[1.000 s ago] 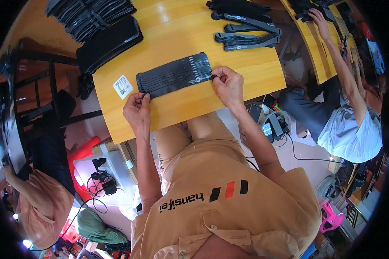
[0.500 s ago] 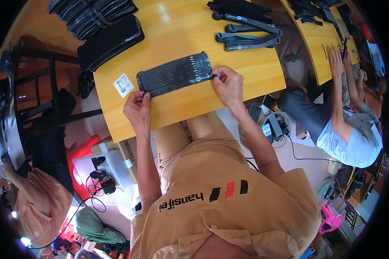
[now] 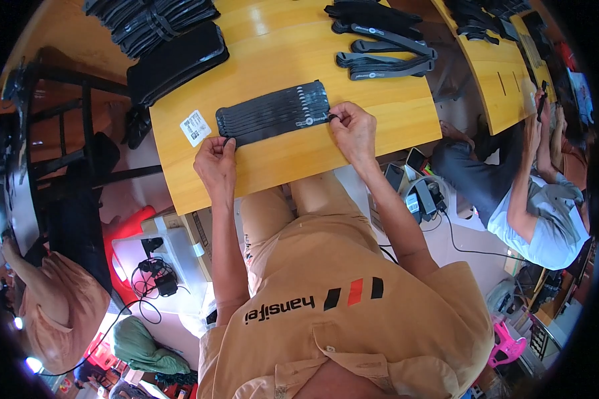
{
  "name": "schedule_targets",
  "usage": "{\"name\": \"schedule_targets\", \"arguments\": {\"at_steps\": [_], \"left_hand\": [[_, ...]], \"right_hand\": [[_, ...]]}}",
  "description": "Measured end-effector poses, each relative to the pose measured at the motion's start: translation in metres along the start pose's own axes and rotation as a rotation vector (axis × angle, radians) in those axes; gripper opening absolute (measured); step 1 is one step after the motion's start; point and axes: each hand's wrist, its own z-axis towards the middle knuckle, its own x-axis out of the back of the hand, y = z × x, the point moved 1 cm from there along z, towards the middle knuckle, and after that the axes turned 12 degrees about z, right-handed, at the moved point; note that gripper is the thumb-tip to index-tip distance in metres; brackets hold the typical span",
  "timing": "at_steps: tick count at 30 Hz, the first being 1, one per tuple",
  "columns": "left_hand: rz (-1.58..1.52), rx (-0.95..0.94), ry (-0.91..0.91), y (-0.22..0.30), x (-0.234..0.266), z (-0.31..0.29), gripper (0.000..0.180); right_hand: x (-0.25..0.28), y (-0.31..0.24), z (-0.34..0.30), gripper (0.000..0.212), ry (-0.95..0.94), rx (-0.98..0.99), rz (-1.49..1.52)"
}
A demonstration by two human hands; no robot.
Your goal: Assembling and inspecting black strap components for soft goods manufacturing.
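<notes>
A flat row of overlapping black straps [image 3: 266,112] lies on the yellow wooden table [image 3: 279,166] in front of me, with pale printing near its right end. My left hand [image 3: 215,169] pinches the left end of the nearest strap between thumb and fingers. At the opposite end, my right hand [image 3: 355,135] pinches the same strap's tip, a small dark end showing at its fingertips. Left of the row is a white label sticker [image 3: 195,128] with printed codes.
At the table's far left sit a bundle of black straps [image 3: 140,26] and a black stack [image 3: 176,63]. Folded grey-edged straps [image 3: 386,63] lie far right. A co-worker [image 3: 532,213] sits at another table on the right; another person [image 3: 63,306] is at left.
The view has shifted slightly, so the table and straps appear a little further right. Both hands keep their pinch on the strap ends. The co-worker's hands on the right have moved.
</notes>
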Motion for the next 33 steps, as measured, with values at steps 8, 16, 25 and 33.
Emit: {"name": "schedule_targets", "arguments": {"at_steps": [8, 16, 25, 33], "left_hand": [[0.164, -0.003, 0.016, 0.008, 0.002, 0.001, 0.017], [-0.004, 0.077, -0.092, 0.004, 0.008, 0.008, 0.017], [-0.176, 0.17, -0.188, 0.006, 0.013, 0.019, 0.011], [0.422, -0.21, 0.233, 0.025, 0.044, 0.007, 0.035]], "right_hand": [[0.0, 0.004, 0.001, 0.009, 0.009, -0.026, -0.016], [-0.001, 0.002, 0.003, 0.01, 0.011, 0.061, -0.088], [0.001, -0.005, 0.007, 0.006, -0.018, 0.058, -0.134], [0.018, -0.029, 0.016, 0.015, -0.029, 0.188, -0.185]]}}
